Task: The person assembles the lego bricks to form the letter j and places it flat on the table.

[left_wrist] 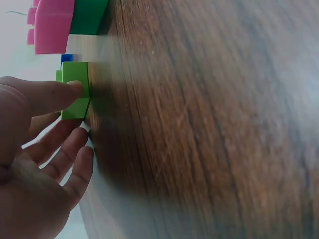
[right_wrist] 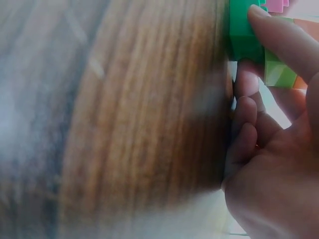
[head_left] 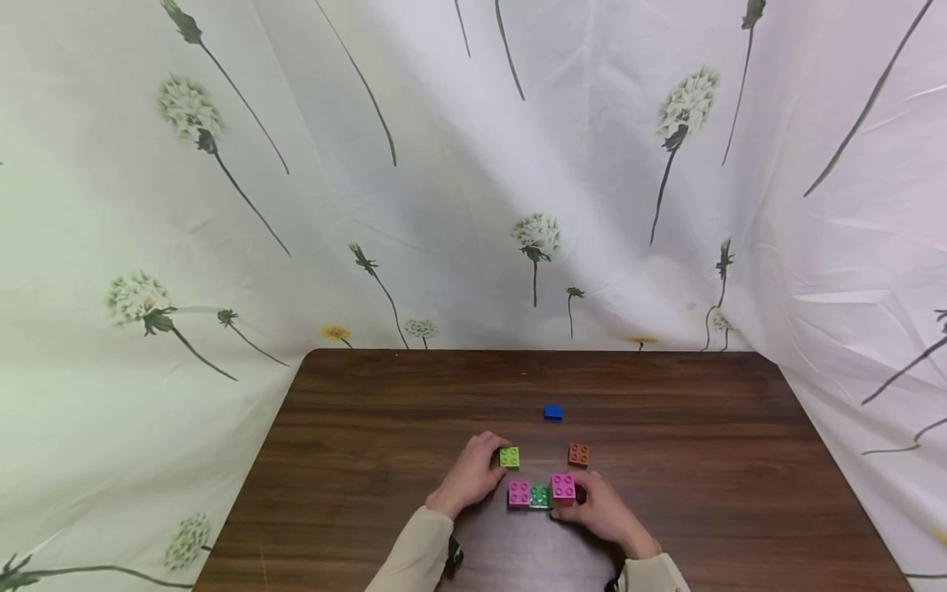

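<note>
My left hand (head_left: 473, 473) pinches a lime green toy building brick (head_left: 509, 457), its thumb on the near side in the left wrist view. My right hand (head_left: 598, 508) grips a joined group of toy bricks at its right end. In the head view this group has a pink brick (head_left: 519, 492) on the left, a green brick (head_left: 539, 496) in the middle and a taller stack topped by a pink brick (head_left: 563, 485) on the right. The right wrist view shows the thumb on a green brick (right_wrist: 244, 32), with lime (right_wrist: 278, 70) and orange bricks (right_wrist: 305, 30) stacked over it.
An orange-brown brick (head_left: 579, 454) lies beyond the right hand. Farther back is a blue brick (head_left: 553, 412). All of it stands on a dark wood table (head_left: 355, 427), with a white flowered cloth (head_left: 459, 247) hanging behind and at both sides.
</note>
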`<state>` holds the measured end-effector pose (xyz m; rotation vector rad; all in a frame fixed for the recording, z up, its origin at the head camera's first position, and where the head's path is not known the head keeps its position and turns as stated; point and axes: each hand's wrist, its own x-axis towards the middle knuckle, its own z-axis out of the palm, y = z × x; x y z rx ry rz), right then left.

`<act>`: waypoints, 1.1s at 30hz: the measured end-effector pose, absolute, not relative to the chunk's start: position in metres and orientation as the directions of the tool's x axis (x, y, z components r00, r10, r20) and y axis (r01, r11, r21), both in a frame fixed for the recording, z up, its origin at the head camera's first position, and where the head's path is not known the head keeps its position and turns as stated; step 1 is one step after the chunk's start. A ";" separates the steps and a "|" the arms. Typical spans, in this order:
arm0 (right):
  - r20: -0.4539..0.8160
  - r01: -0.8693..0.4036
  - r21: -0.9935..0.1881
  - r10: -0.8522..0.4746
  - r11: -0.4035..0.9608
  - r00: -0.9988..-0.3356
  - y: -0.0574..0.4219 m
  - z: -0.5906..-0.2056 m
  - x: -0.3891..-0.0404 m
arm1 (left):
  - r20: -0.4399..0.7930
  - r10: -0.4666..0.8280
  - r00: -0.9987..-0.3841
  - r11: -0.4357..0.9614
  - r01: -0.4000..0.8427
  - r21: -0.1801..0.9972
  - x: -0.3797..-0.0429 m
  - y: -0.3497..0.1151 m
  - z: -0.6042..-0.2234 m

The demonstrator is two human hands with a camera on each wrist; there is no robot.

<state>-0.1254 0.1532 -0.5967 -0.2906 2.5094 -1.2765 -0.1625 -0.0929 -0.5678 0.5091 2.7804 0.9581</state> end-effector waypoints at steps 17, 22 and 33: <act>-0.157 -0.066 -0.830 -0.346 0.554 -0.925 0.152 -0.594 -0.127 | -0.018 0.329 -0.944 0.753 0.251 0.609 -0.165 -0.102 -0.573; -0.156 -0.071 -0.824 -0.347 0.562 -0.925 0.152 -0.595 -0.127 | -0.021 0.313 -0.949 0.757 0.237 0.609 -0.164 -0.103 -0.573; -0.134 -0.099 -0.827 -0.365 0.554 -0.921 0.153 -0.597 -0.128 | 0.002 0.301 -0.954 0.762 0.242 0.601 -0.163 -0.103 -0.575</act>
